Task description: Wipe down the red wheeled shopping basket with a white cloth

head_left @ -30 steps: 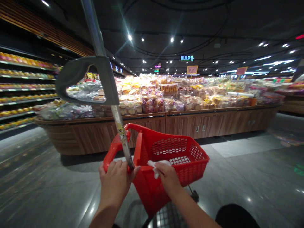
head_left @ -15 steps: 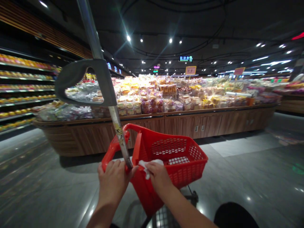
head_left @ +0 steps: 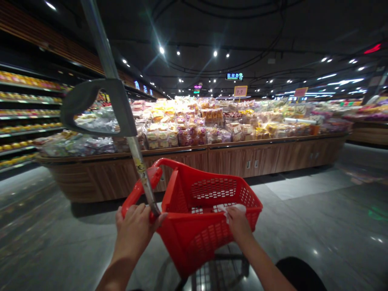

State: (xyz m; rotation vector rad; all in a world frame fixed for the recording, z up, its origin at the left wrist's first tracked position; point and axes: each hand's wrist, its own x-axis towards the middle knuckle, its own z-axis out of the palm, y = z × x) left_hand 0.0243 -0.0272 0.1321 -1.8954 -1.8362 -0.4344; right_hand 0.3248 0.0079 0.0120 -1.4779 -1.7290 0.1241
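Observation:
A red plastic shopping cart stands in front of me, its basket pointing right. My left hand is wrapped around the near end of the cart's red handle. Beside that hand, a metal pole with a grey looped grip rises at a tilt toward the upper left. My right hand is closed on a white cloth, pressed against the top rim of the basket's near side, toward its far right end. The fingertips of my right hand are partly hidden by the cloth.
Behind the cart runs a long wood-panelled display counter heaped with bagged baked goods. Stocked shelves line the left side. Grey tiled floor surrounds the cart, and another display stands at the far right.
My right hand has slid the white cloth rightward along the basket's near rim, away from the handle. My left hand keeps its hold; the whole view has shifted slightly.

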